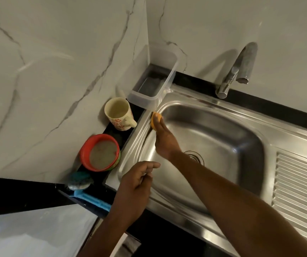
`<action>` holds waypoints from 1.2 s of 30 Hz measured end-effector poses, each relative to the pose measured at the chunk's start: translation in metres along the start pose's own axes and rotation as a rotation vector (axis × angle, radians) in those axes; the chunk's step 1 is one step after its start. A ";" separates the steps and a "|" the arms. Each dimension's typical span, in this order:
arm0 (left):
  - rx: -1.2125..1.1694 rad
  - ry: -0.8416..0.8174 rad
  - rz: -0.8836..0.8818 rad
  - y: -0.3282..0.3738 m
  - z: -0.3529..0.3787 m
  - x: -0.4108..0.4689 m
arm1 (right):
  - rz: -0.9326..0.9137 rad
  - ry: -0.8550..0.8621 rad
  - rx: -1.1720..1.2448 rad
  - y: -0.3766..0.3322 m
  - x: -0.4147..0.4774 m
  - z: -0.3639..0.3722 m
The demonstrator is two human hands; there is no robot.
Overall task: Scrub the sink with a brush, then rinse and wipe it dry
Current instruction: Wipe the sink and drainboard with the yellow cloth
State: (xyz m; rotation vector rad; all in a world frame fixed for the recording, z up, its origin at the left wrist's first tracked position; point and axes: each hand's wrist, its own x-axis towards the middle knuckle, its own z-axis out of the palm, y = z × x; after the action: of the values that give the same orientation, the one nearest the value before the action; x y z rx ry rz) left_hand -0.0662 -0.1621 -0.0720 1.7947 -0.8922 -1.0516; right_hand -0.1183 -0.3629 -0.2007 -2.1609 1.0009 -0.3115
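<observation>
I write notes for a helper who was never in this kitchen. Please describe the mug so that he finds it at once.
Start at the steel sink and look to the black counter strip along its left edge, under the marble wall. The mug stands there between a clear plastic box behind and a red bowl in front. Only it is cream with red flowers.

A left wall [47, 80] and a back wall [204, 25], both white marble-look with grey veins, meet in a corner behind the black bench [10, 197]. Below the bench's front edge, a pale glossy surface [38, 232] reflects dim, soft light.
</observation>
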 end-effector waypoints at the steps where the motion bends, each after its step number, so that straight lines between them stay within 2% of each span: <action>1: 0.004 0.002 0.009 0.000 -0.002 -0.001 | -0.018 0.004 0.047 -0.005 -0.007 0.009; 5: 0.017 0.034 0.054 0.000 -0.008 -0.002 | -0.205 -0.068 0.145 -0.023 -0.045 0.032; 9: -0.041 0.086 0.053 -0.001 -0.008 -0.003 | -0.146 -0.170 0.577 -0.048 -0.092 0.043; 11: -0.048 0.096 0.065 -0.002 -0.008 -0.001 | -0.227 -0.117 0.366 -0.033 -0.105 0.053; 12: -0.044 0.096 0.068 -0.003 -0.008 0.000 | -0.264 -0.147 0.297 -0.030 -0.112 0.050; 15: -0.047 0.096 0.061 0.000 -0.010 -0.001 | -0.138 -0.323 0.386 -0.020 -0.127 0.037; 22: -0.086 0.139 0.074 -0.001 -0.023 0.007 | 0.155 -0.490 0.673 0.017 -0.156 -0.022; 24: -0.086 0.128 0.075 -0.001 -0.024 0.009 | 0.304 -0.454 0.803 0.022 -0.152 -0.039; 25: -0.082 0.122 0.075 0.000 -0.025 0.011 | 0.393 -0.383 0.888 0.020 -0.148 -0.046; 27: -0.077 0.110 0.064 -0.001 -0.024 0.016 | 0.474 -0.246 1.128 0.013 -0.132 -0.057; 30: -0.065 0.081 0.046 -0.003 -0.020 0.022 | 0.676 -0.132 1.520 0.013 -0.090 -0.064; 31: -0.058 0.076 0.045 -0.003 -0.019 0.024 | 0.745 -0.057 1.570 0.018 -0.071 -0.063; 34: -0.044 0.080 0.045 -0.005 -0.019 0.026 | 0.835 0.243 1.442 0.031 -0.007 -0.054; 36: -0.036 0.081 0.044 -0.007 -0.021 0.026 | 0.855 0.320 1.519 0.030 0.034 -0.047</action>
State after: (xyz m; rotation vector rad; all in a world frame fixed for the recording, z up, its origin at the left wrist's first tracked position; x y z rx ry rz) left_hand -0.0358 -0.1755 -0.0804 1.7676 -0.8544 -0.9549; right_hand -0.1351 -0.4253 -0.1907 -0.2779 1.1455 -0.6856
